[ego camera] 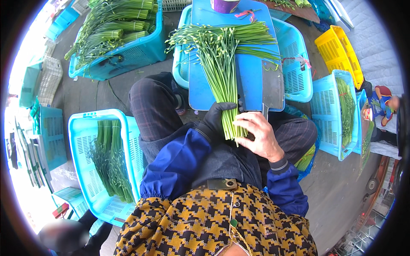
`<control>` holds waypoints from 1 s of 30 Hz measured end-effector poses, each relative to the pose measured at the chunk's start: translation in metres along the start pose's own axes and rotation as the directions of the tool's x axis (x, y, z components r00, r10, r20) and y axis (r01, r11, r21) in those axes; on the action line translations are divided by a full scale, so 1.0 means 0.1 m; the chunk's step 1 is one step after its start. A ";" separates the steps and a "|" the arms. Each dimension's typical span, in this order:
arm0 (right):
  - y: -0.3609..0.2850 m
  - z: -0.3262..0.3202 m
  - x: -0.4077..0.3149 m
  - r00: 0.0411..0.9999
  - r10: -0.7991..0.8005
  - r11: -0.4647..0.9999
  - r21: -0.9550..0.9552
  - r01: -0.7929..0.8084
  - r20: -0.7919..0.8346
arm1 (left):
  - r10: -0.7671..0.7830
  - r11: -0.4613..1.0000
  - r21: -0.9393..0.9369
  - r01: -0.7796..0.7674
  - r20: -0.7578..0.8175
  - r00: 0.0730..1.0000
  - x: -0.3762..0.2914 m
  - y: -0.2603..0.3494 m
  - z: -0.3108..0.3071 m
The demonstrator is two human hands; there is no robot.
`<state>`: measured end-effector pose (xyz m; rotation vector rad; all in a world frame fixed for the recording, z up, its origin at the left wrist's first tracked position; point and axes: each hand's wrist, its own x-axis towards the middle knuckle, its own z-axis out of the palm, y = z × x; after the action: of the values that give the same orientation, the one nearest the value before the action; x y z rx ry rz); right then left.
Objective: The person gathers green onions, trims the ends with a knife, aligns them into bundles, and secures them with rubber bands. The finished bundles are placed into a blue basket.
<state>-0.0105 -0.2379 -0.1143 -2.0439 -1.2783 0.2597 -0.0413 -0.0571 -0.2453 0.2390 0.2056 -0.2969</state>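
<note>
A bunch of budded garlic chives [221, 73] reaches from my lap up over a blue board [201, 92]. Wearing a dark glove, my left hand [217, 116] grips the stems near their cut ends. My bare right hand [261, 134] is at those ends, thumb and fingers apart around them; whether it grips any stem is unclear. More loose chives [253, 33] lie crosswise on the board beyond the bunch. To their right, a broad metal blade [272, 86] rests along the board's edge, its handle end towards me.
Turquoise crates with tied chive bundles stand at upper left [128, 60] and lower left [73, 153]. Another crate [325, 112] and a yellow crate [344, 54] are on the right. A purple tub [224, 5] sits at the board's far end. Other people are at the far right and lower left.
</note>
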 end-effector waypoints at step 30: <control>0.08 0.12 -0.11 0.998 -0.064 0.993 -0.098 0.062 -0.014 | -0.059 0.989 -0.133 0.060 0.009 0.998 -0.03 0.00 0.08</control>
<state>-0.0163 -0.2434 -0.1300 -2.0785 -1.3665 0.1537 -0.0430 -0.0585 -0.2375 0.1005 0.2267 -0.3414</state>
